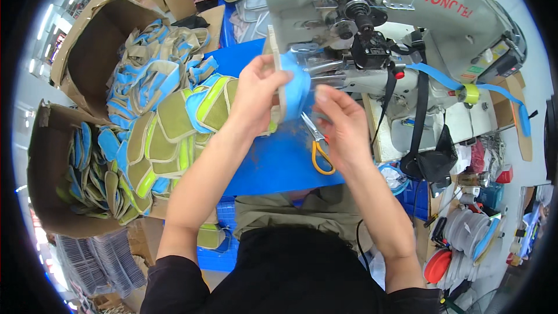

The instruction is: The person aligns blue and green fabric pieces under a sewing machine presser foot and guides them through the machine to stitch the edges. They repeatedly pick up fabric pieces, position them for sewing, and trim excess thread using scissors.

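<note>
Blue, beige-edged fabric piece point(297, 84) hangs just left of the sewing machine point(401, 0), pinched in the left hand's point(258, 87) fingers; whether the right hand point(344, 121) grips, I can't tell. Drooping, it might snag on the scissors point(317, 136) nearby.

Blue work surface point(261, 168): flat; brown specks scattered on its bare part.
Scissors point(317, 135): orange-handled; lying on the blue surface, tip pointing away from the wearer.
Green-and-blue pads point(177, 117): overlapping heap along the left side; support underneath largely hidden.
Upper cardboard box point(87, 52): open; blue-and-beige pieces point(154, 81) heaped at its mouth.
Lower cardboard box point(46, 168): open; more pads point(93, 163) packed inside.
Pale machine table point(474, 127): at right; sewing machine point(430, 0) standing on it.
</note>
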`<action>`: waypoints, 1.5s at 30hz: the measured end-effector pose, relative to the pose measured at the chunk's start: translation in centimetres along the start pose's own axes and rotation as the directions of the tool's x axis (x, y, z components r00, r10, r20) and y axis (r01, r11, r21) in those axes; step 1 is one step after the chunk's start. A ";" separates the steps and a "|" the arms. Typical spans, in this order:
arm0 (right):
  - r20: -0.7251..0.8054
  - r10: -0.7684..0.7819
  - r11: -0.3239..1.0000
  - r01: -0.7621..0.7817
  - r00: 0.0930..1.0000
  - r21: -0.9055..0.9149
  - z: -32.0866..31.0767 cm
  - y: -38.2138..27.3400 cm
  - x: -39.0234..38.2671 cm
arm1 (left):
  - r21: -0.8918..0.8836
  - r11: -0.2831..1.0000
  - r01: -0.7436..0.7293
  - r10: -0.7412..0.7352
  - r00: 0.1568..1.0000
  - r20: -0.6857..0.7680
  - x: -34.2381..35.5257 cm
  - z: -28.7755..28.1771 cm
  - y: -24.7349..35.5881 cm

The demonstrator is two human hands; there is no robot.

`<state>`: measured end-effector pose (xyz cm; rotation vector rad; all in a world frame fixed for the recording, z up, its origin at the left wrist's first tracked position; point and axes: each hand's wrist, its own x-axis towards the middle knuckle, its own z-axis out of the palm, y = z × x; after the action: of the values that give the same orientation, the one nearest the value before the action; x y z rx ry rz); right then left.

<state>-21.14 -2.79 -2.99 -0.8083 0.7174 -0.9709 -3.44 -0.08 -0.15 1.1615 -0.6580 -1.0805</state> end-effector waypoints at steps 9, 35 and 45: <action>0.089 -0.962 0.083 0.584 0.260 -0.808 -9.9 -24.7 0.6 | -0.107 0.993 0.051 -0.052 0.999 -0.004 0.1 -1.6 -0.2; 0.182 -0.629 0.021 0.250 0.756 -0.968 -16.3 -2.4 -4.5 | -0.291 0.955 -0.049 0.006 0.989 -0.147 -7.6 -8.3 -7.8; 0.146 0.195 0.180 0.111 0.970 -0.977 -13.0 8.9 -2.4 | -0.321 0.946 -0.048 0.004 0.991 -0.137 -8.0 -8.1 -7.4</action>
<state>-28.95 -1.08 -16.74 -2.0475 1.1575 -0.1587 -1.89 10.31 -8.79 0.9279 -0.3710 -1.0329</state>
